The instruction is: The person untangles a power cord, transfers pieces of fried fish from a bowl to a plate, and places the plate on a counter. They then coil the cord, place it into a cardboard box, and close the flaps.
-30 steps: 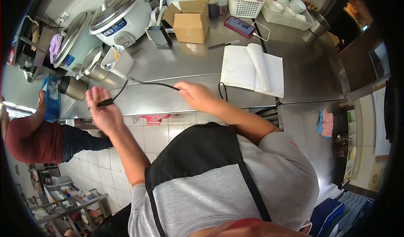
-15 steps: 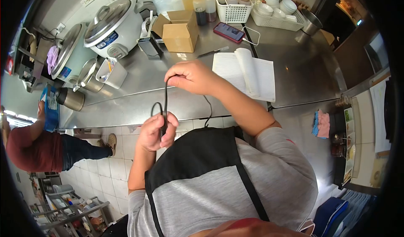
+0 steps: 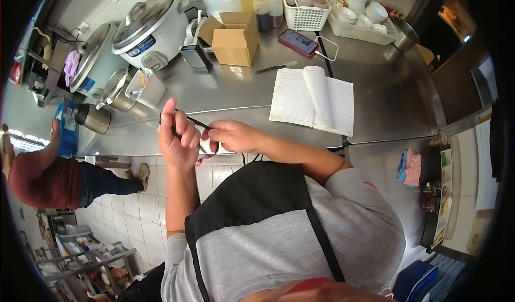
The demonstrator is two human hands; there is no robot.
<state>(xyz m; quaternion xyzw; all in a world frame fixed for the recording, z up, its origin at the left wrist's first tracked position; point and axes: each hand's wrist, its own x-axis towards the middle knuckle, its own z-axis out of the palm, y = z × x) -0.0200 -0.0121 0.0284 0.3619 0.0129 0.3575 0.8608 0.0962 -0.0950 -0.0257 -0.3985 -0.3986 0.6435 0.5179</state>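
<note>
A thin black cord (image 3: 197, 121) runs between my two hands above the front edge of the steel counter. My left hand (image 3: 179, 135) is raised with its fingers partly curled and the cord caught round them. Close on its right, my right hand (image 3: 230, 136) pinches the cord between thumb and fingers. A small loop hangs under the pinch, and more dark cord shows by the top of my black apron (image 3: 257, 194). Beyond my hands an open cardboard box (image 3: 235, 47) stands on the counter, beside a black box (image 3: 196, 59).
An open notebook (image 3: 292, 98), a pen (image 3: 275, 67) and a phone (image 3: 298, 42) lie on the counter (image 3: 386, 98). Rice cookers (image 3: 147, 33) and a white bin (image 3: 147, 90) stand left. At far left a person (image 3: 45, 178) touches a blue box (image 3: 67, 127).
My right hand has come down toward my body, and my left hand has risen and moved left. The cord, stretched upright before, now slants between them, around my left fingers.
</note>
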